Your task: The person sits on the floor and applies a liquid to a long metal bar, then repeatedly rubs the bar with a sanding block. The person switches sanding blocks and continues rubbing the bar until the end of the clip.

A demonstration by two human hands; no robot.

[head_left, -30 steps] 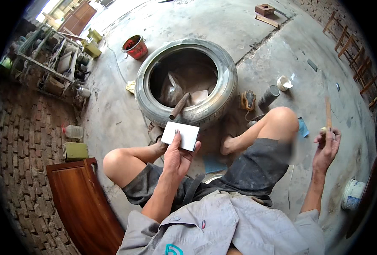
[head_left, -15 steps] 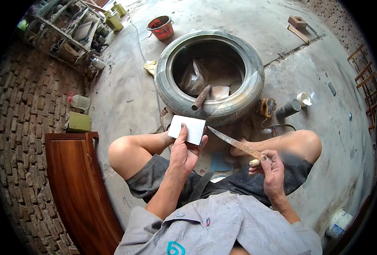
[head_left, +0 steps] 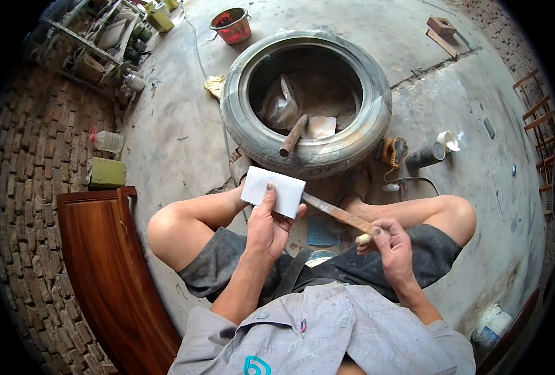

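My left hand (head_left: 266,228) grips a white rectangular pad (head_left: 287,192), thumb on top and fingers beneath. In my right hand (head_left: 393,250) is a long, narrow, rusty blade (head_left: 343,215), pinched at its near end. Its paler tip meets or passes under the pad's right edge; which one is hidden. Something pale yellow (head_left: 363,239) shows at the right fingers, perhaps a wrap on a finger. Just beyond the hands lies a tire (head_left: 308,164) with a brown tapered rod (head_left: 293,136) resting on its near rim. Inside are a clear plastic bag (head_left: 282,103) and a pale square piece (head_left: 320,127).
A power sander (head_left: 392,152) with a cord, a dark cylinder (head_left: 425,156) and a white cup (head_left: 447,141) stand right of the tire. A red bucket (head_left: 232,28) is behind it. At left are a reddish-brown wooden panel (head_left: 105,256) and a cluttered rack (head_left: 93,53).
The blade and right hand have shifted slightly left, bringing the tip to the pad's edge. The pad has turned slightly in my left hand's hold. The whole view has shifted a little.
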